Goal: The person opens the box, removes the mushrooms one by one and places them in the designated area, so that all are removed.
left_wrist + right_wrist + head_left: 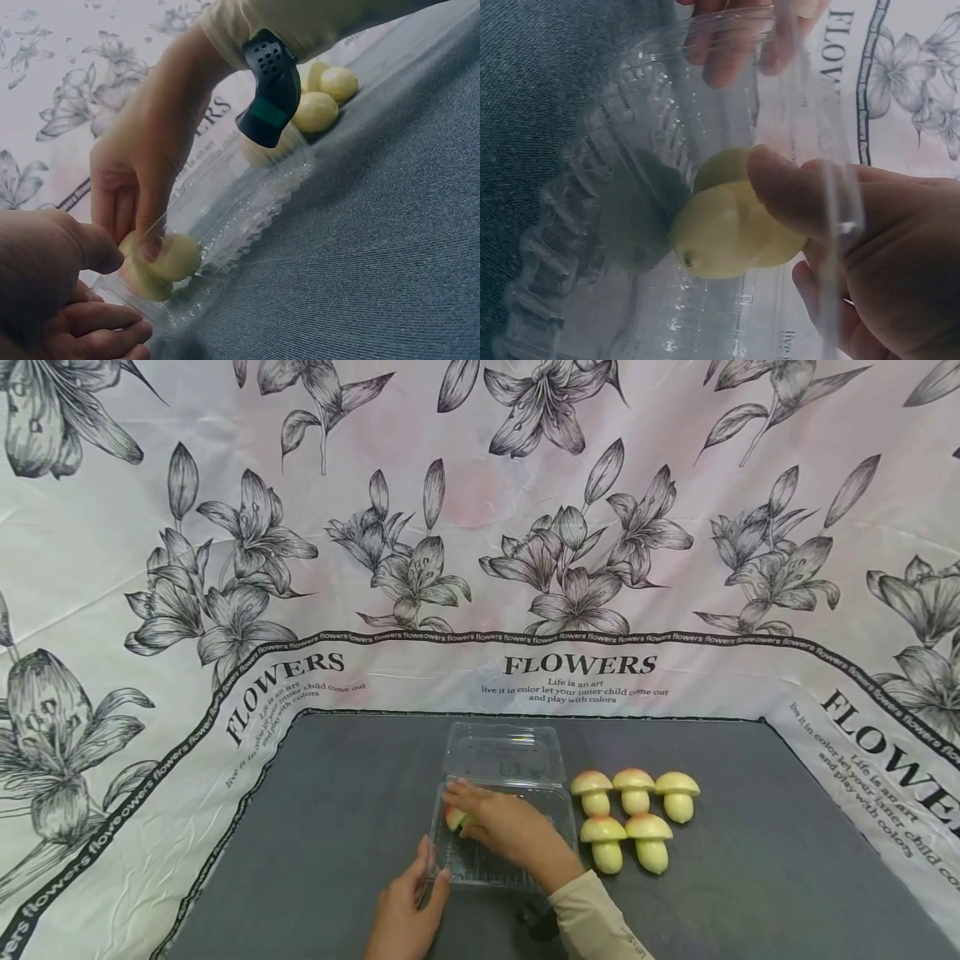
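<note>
A clear plastic clamshell container point(495, 881) lies on the table with its lid point(504, 753) folded back. My right hand point(517, 835) reaches inside and pinches a yellow mushroom-shaped piece point(716, 232) with a reddish-tinged cap, near the container's left side. In the right wrist view the thumb presses on its cap, and the stem end faces the camera. My left hand point(408, 902) holds the container's front left corner, thumb and fingers on either side of the edge; its fingers point(716, 52) show through the plastic wall in the right wrist view.
Several more mushroom-shaped pieces stand in two rows right of the container, among them one at the front point(650, 843). A dark band point(271, 90) circles the right wrist. Behind the grey table point(337, 793) hangs a floral-printed cloth point(420, 677).
</note>
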Demonstrator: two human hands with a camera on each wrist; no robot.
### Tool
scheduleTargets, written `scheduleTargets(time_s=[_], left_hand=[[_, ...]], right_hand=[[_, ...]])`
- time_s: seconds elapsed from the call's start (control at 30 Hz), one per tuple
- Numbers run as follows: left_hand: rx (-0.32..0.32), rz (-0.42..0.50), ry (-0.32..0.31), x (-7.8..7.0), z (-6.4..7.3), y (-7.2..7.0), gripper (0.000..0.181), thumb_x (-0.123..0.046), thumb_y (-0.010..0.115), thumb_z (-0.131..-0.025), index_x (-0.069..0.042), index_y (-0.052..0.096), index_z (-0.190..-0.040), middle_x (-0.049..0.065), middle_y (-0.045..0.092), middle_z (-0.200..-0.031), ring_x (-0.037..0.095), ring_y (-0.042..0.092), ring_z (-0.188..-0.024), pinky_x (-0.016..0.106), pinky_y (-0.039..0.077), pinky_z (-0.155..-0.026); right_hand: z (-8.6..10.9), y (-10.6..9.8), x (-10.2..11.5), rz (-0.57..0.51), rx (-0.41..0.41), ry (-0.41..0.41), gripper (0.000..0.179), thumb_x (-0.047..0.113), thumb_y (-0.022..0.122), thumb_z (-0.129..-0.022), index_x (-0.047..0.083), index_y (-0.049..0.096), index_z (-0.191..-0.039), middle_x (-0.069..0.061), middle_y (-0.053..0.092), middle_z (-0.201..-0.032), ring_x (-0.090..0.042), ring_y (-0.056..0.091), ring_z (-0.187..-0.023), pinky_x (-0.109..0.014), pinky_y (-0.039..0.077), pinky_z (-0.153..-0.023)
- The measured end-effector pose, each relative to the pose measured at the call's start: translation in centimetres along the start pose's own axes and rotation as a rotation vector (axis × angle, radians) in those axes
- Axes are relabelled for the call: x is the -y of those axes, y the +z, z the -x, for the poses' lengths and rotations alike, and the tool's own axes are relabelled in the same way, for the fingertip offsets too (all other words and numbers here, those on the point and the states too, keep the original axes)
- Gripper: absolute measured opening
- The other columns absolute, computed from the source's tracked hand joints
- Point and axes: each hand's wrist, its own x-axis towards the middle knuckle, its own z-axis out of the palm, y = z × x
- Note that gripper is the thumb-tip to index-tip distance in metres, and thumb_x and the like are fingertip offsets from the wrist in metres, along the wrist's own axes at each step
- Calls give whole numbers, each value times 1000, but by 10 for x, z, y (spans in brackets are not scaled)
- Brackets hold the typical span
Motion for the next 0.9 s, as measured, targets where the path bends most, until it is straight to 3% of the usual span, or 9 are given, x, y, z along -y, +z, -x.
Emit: scheduleTargets(time_s=[0.17,0.33,0.43,0.63,0.9], left_hand=[[-12,-12,-20,0,1,0,77,-49,59,-96,3,36,-148,19,51,-139,35,56,-121,43,50,-99],[-18,-12,-18,-1,1,0,77,-49,60,-96,3,37,-148,19,51,-139,33,55,-122,43,49,-100],[-16,-4,-4,-2,0,0,78,-49,59,-96,4,35,-148,19,51,-139,32,53,-125,43,47,-101],[-8,4,8,-2,0,0,78,-49,58,-97,4,33,-149,19,49,-141,32,51,-127,44,46,-103],[-32,24,26,-4,1,1,72,-41,62,-97,4,37,-147,18,53,-138,29,52,-126,42,47,-102]], right_hand=[[0,4,-2,18,-2,9,61,27,72,-90,23,49,-147,4,44,-151,-15,48,-133,-34,59,-82],[0,4,-3,1,-27,22,55,26,71,-90,23,54,-142,4,49,-147,-16,60,-119,-31,60,-77],[0,4,-4,-12,-47,21,51,27,70,-91,22,57,-140,4,51,-145,-16,62,-115,-31,60,-78],[1,4,-5,-42,-69,24,48,27,69,-91,20,59,-138,4,55,-141,-15,56,-125,-33,58,-86],[3,4,-4,-26,-76,56,46,29,70,-91,22,61,-135,0,58,-138,-19,63,-114,-36,58,-85]])
